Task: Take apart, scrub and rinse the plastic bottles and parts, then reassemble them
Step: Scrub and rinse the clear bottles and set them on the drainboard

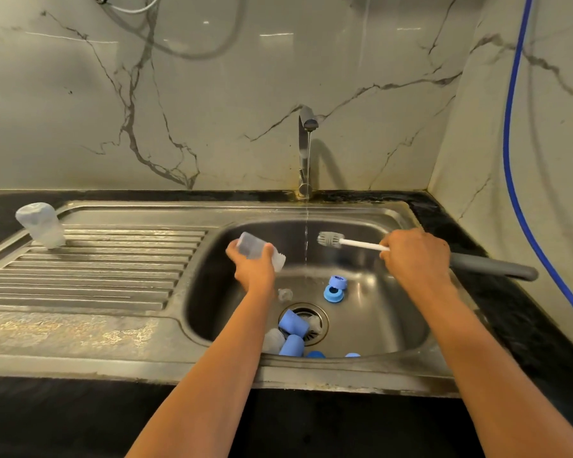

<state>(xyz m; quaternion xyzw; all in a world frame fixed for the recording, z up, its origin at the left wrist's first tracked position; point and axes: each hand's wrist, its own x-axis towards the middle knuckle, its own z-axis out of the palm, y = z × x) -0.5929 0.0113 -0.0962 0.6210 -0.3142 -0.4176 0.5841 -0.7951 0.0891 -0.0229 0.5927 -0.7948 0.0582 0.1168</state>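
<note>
Washing-up at a steel sink [377,312], water running from the tap [306,150].
The left hand [253,269] grips a clear bottle [258,251] over the basin; the right hand [414,256] is closed round a bottle brush [330,240]. Blue caps [291,322] lie by the drain; another bottle [42,224] stands on the drainboard [96,269].

Clear bottle [250,244] in left hand [254,272], brush [361,245] in right hand [414,256]

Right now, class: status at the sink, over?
Left hand grips clear bottle. Right hand grips brush, head outside bottle. Water stream falls between them.
</note>
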